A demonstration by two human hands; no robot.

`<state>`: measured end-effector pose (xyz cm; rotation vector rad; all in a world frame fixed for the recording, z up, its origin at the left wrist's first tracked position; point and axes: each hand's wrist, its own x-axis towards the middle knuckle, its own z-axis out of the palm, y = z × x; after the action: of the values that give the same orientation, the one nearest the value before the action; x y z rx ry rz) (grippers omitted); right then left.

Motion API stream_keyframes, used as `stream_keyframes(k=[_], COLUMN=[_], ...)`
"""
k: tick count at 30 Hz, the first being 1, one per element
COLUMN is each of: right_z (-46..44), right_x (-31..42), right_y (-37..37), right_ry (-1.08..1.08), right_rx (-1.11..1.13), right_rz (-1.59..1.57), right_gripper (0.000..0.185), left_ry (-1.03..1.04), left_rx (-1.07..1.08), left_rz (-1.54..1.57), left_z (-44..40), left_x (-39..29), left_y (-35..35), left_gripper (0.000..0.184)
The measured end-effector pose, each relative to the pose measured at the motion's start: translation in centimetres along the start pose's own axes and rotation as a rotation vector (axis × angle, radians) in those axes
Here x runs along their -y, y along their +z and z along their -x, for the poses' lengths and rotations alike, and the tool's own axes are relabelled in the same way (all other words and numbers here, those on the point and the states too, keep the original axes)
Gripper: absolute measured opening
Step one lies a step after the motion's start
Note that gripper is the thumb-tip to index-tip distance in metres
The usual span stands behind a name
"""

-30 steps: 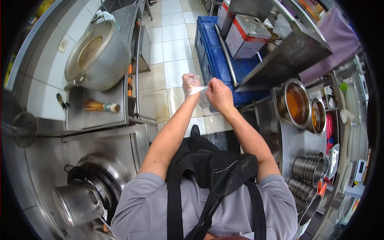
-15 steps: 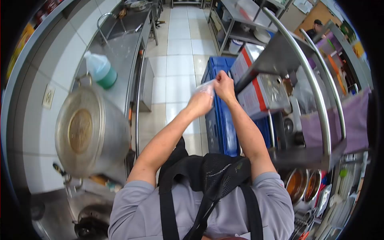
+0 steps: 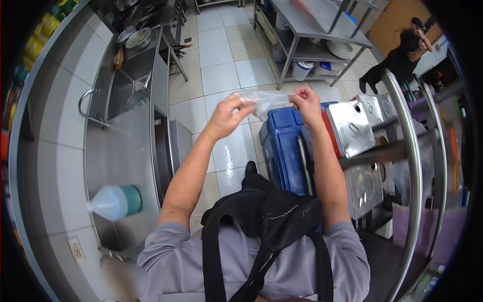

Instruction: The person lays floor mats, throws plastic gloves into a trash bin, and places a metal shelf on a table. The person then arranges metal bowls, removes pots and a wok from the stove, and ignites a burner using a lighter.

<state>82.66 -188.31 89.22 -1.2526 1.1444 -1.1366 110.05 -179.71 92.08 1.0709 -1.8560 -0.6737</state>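
A thin, crumpled piece of clear plastic is stretched between my two hands; whether it is a bag or a glove I cannot tell. My left hand pinches its left end between thumb and fingers. At the other end, my right hand grips the edge with its fingers closed. Both hands are raised in front of me, the right one above a blue lidded bin and the left one over the tiled floor.
On the left steel counter lies a jug of green liquid, near a sink. Metal tins and a rack with a steel rail stand on the right. Ahead is a steel shelf table; another person stands beyond.
My view has moved forward along the aisle. My hands have drawn apart and the clear plastic, bunched at my left hand before, is now stretched between them.
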Motion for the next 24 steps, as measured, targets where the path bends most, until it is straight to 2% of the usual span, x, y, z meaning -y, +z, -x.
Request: stream_keyframes(k=[2,4,6,8,10,12,14,15,17,18,20,24], right_z=[-7.0,-13.3,-19.6,-26.0,-32.2,-37.5,-43.1,-45.8,-49.8,-51.7,-55.8,-65.9], right_x=[0.6,1.3,2.7,3.4,3.7,2.2,1.3,0.6,0.0,0.6,1.9,0.0], right_y=[2.7,6.1,10.0,13.6,17.0,19.3,20.6,21.1,20.9,20.6,19.6,15.4], right_ry=[-0.034,-0.032,-0.073,-0.112,-0.124,-0.115,-0.161,-0.153,-0.111,-0.101,-0.042,0.059], right_rx=[0.13,0.228,0.372,0.444,0.579,0.587,0.64,0.661,0.719,0.694,0.635,0.404], right_rz=[-0.099,-0.133,-0.108,-0.049,0.049,0.069,0.184,0.186,0.287,0.284,0.448,0.4], right_gripper=[0.011,0.011,0.011,0.01,0.01,0.012,0.03,0.04,0.057,0.057,0.053,0.036], left_ry=[-0.063,-0.199,-0.215,-0.213,-0.195,-0.217,-0.297,-0.272,-0.382,-0.393,-0.44,-0.464], left_rx=[-0.023,-0.303,-0.393,-0.514,-0.56,-0.569,-0.619,-0.593,-0.43,-0.404,-0.161,0.159], left_rz=[0.021,0.579,0.653,0.913,0.997,1.104,1.139,1.153,1.185,1.191,1.253,1.27], left_z=[-3.4,-6.2,-8.5,-11.3,-15.5,-18.5,-24.3,-27.6,-32.8,-36.1,-43.9,-60.0], left_x=[4.3,8.1,13.0,17.9,22.3,27.0,32.9,35.8,40.7,42.5,45.5,51.3], left_y=[-3.3,-6.3,-10.0,-13.0,-16.1,-17.8,-19.6,-20.5,-21.1,-21.4,-21.2,-20.7], left_gripper=[0.025,0.017,0.013,0.014,0.012,0.011,0.009,0.009,0.008,0.008,0.007,0.009])
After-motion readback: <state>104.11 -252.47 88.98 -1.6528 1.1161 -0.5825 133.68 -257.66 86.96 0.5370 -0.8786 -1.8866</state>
